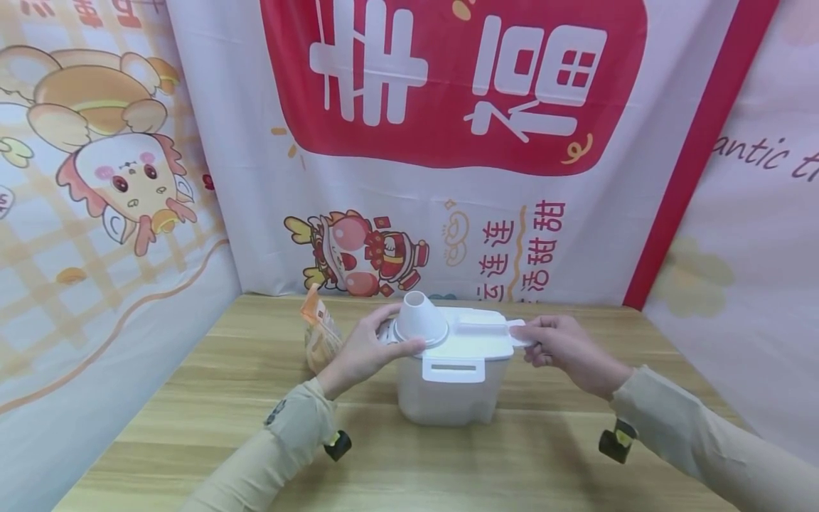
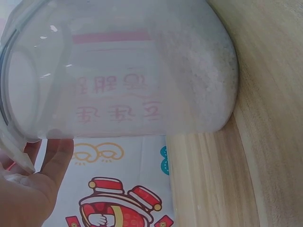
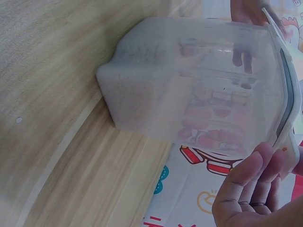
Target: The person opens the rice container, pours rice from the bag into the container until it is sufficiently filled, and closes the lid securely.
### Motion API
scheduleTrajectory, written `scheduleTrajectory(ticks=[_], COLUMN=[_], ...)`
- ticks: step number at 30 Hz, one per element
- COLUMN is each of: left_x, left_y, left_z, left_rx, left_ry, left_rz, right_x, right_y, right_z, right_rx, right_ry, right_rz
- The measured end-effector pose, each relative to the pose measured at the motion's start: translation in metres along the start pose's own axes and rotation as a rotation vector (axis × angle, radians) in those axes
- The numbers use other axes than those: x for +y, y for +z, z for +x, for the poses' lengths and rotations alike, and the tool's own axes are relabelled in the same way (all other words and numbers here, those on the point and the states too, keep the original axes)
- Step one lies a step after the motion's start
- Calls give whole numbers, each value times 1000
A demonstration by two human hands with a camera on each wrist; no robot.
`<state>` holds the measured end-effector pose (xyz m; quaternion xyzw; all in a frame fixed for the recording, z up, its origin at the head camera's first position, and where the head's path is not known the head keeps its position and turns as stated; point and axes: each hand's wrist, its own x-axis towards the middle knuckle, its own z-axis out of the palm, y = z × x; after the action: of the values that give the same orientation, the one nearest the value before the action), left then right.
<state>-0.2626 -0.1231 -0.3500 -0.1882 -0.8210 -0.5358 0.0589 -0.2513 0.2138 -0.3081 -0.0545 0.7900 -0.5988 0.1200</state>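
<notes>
While the lid (image 1: 473, 346) lies crosswise, the right tab (image 1: 520, 342) juts out along its axis

As I read it over the feed, going left to right, a packet (image 1: 322, 336) with an orange top stands on the surface (image 1: 390, 469), near my left grip (image 1: 367, 345). That grip is closed about the lid's left end: the thumb lies along the front at the foot of the white cone (image 1: 419, 320), and the fingers reach behind.

Between the two grips, the translucent container (image 1: 448, 398) stands upright on the surface, with whitish stuff in its lower part that I cannot identify. The lid's long axis runs from one grip to the other. The front tab (image 1: 453, 370) hangs down on the side facing me; I cannot tell whether it is fastened.

At the far right, my right grip (image 1: 566, 350) pinches the right tab between thumb and fingers, coming at it end-on, with its forearm off to the lower right.

I judge that the next move turns on this line. The right tab lies to the left of the right grip's forearm, already between its fingertips, and the left grip is at the opposite end. An outward pull could drag or tip the container rightward, so the left grip seems best placed to steady it.
</notes>
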Motion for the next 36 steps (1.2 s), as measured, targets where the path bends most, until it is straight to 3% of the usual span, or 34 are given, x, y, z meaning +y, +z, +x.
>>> scheduleTrajectory(ticks=[13,24,28,36], left_x=[1,-1,-6,-22], left_y=[1,1,3,7], left_z=[0,-5,-9,-16], left_rx=[3,12,-22,-44], left_ry=[-10,-2,-17,-98], left_rz=[10,-60,-123,-167], right_x=[0,2,0,-6], right_y=[-1,-7,-10,-6], right_z=[-1,-1,-2,-4], right_rx=[-17,-29,12,64], right_ry=[33,78,42,-140], right_rz=[40,43,-3,-235])
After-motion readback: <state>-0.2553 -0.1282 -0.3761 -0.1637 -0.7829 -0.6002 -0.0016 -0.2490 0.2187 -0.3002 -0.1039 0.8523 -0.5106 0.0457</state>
